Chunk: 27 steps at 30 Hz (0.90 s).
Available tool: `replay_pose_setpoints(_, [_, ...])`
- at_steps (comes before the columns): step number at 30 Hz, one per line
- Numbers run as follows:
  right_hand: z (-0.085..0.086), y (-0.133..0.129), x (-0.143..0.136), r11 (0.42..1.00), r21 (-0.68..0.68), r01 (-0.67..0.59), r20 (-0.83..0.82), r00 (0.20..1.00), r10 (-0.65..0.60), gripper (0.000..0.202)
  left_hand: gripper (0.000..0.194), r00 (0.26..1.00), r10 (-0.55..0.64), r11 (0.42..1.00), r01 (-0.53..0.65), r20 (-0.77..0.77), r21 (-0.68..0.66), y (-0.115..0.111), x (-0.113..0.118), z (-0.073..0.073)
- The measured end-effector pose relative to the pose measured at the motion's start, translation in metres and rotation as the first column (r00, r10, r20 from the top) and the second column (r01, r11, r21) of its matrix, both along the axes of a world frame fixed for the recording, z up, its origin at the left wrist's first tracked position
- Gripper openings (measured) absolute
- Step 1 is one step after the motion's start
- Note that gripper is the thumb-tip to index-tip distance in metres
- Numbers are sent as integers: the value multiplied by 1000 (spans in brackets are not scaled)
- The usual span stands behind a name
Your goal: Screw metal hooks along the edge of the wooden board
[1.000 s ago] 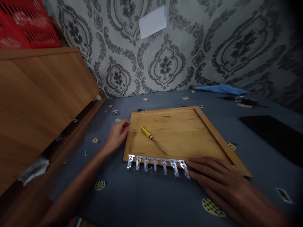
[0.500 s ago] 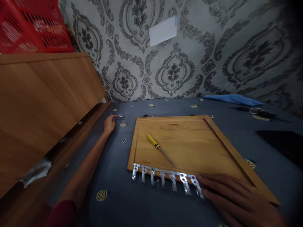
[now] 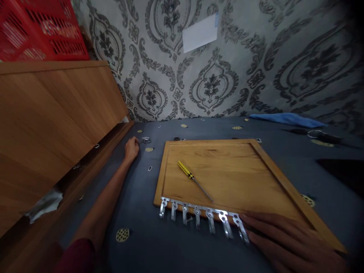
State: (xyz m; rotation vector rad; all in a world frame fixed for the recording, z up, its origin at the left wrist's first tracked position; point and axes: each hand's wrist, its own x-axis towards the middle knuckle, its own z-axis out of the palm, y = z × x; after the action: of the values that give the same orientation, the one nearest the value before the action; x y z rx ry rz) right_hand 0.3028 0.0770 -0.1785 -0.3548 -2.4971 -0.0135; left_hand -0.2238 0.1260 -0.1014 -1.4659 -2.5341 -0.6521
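My left hand is far out on the sheet at the left with its fingers curled in. Whether anything is inside them is hidden. Just right of its fingertips lies a small cluster of shiny metal parts. Along the near edge of a framed wooden panel sit several metal hinges in a row, their arms sticking out past the edge. My right hand lies with fingers stretched out over the panel's near right edge, beside the last hinge. A yellow-handled screwdriver rests on the panel.
A wooden cabinet lines the left side, with a red plastic basket on top. Blue cloth, a dark tool and a black flat object lie at the right. The patterned wall rises behind.
My left fingers have drawn in from the metal parts and curled more. My right hand stays by the last hinge. The view has shifted slightly.
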Motion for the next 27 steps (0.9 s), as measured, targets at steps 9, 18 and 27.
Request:
replay_pose_setpoints(9, [3,-6,1,1000,-28,15,13,1000,-15,54,37,999,-16,998,14,-28,-68,3,5,2])
replay_pose_setpoints(18, [3,-4,-1,999,25,28,45,999,-29,51,38,999,43,983,-44,-8,-178,5,5,12])
replay_pose_setpoints(27, [13,-5,-5,1000,5,-19,-15,1000,19,53,38,1000,-5,967,9,17,-253,-16,-9,22])
